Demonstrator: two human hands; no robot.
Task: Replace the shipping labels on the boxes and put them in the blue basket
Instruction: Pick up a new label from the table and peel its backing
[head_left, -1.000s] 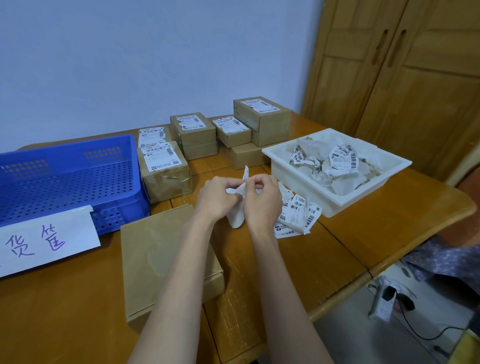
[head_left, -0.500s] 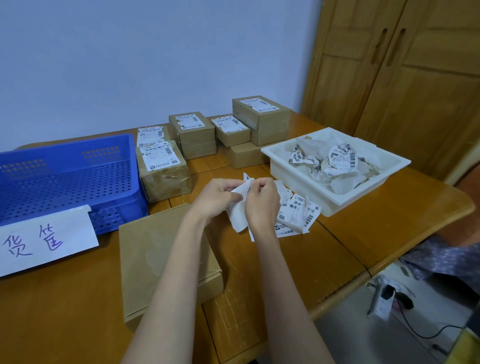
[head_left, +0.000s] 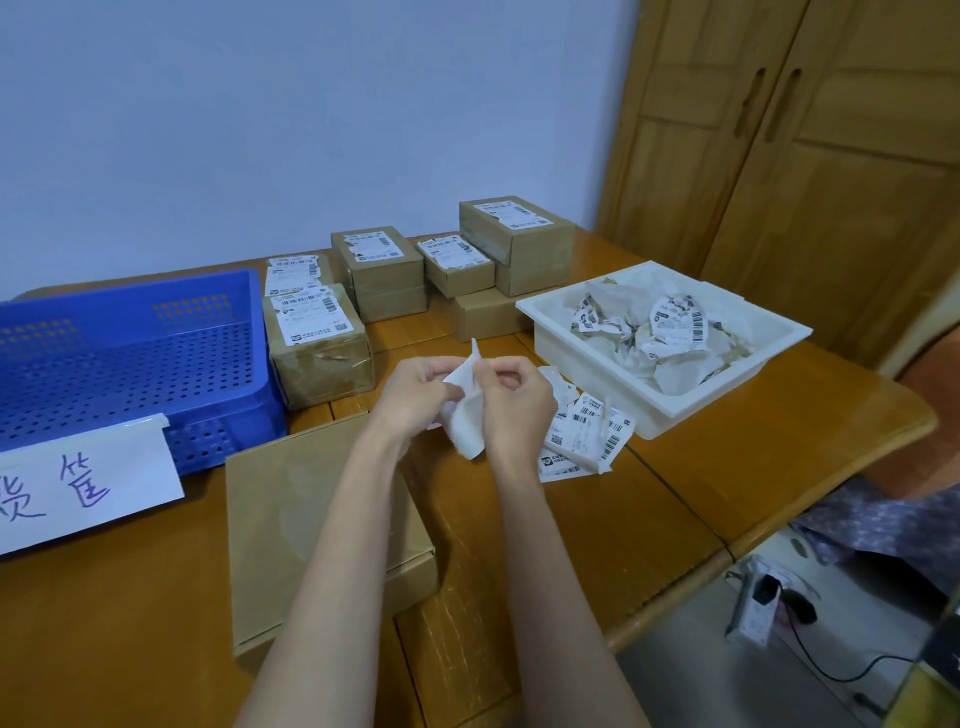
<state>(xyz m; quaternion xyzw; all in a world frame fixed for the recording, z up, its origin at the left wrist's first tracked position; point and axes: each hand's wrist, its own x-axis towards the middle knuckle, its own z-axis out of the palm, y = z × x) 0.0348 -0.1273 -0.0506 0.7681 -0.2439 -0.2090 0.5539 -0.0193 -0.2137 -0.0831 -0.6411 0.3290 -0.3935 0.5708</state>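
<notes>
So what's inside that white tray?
The white tray holds crumpled labels with barcodes and scrunched backing paper. The pile covers the tray's bottom, so anything underneath stays hidden.

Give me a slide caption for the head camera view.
Both hands peel a white label sheet above an unlabelled cardboard box beside the blue basket.

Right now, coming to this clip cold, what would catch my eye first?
Both hands, left hand and right hand, meet mid-table, pinching a white label sheet above a bare brown box. At the left stands the blue basket. At the right, a white tray holds crumpled old labels, with a stack of fresh labels beside it.
</notes>
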